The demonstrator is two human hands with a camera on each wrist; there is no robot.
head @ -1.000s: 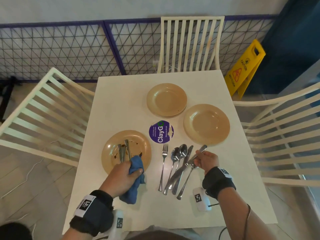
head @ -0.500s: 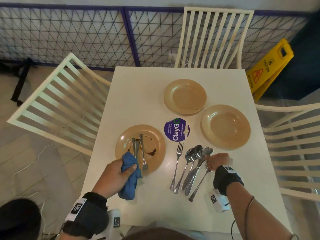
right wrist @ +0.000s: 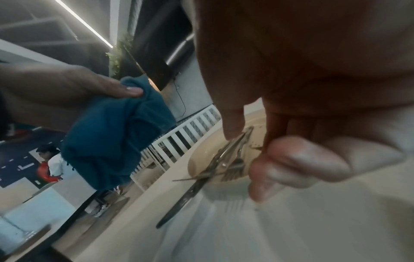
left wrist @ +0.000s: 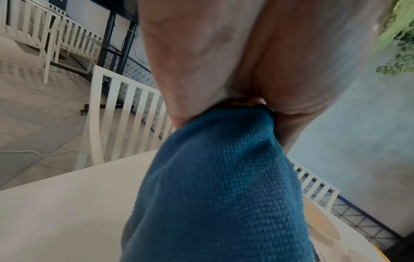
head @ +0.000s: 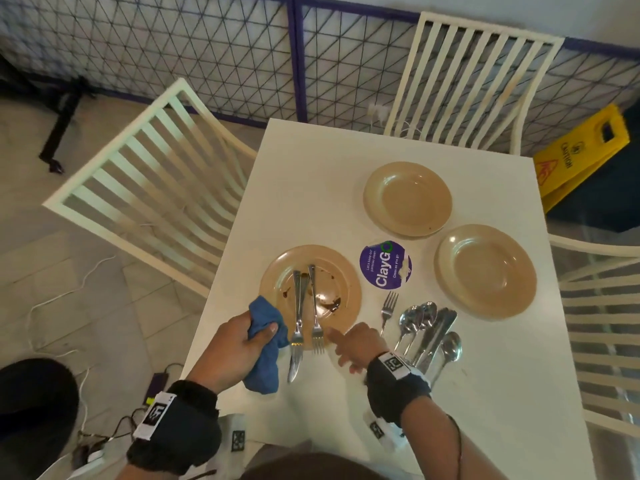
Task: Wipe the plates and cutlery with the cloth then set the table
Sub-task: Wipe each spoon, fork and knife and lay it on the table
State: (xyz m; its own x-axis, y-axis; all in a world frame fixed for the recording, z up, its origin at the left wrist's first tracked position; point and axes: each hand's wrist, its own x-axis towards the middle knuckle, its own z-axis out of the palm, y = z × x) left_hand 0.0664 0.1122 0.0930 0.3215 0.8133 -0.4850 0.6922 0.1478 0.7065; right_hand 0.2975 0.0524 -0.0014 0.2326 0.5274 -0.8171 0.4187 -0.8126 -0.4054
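My left hand (head: 242,341) grips a bunched blue cloth (head: 266,355) at the near left rim of a tan plate (head: 343,282) smeared with brown sauce. A knife (head: 295,341) and a fork (head: 316,320) lie across that plate, their ends over its near rim. My right hand (head: 341,344) holds nothing; its index finger points at the fork's tines and the other fingers are loosely curled. In the right wrist view the thumb and fingertips (right wrist: 291,159) hover just above the fork (right wrist: 233,167) and knife (right wrist: 179,203). The cloth (left wrist: 219,177) fills the left wrist view.
Two clean tan plates (head: 408,199) (head: 485,271) sit at the far right of the white table (head: 311,174). A fork (head: 388,308), spoons (head: 417,318) and knives (head: 438,329) lie together at my right wrist. A purple round sticker (head: 385,268) marks the middle. White slatted chairs (head: 145,188) stand around.
My right hand let go of the cutlery in the pile and moved left to the dirty plate's near rim. My left hand with the cloth slid off the plate to its left rim.
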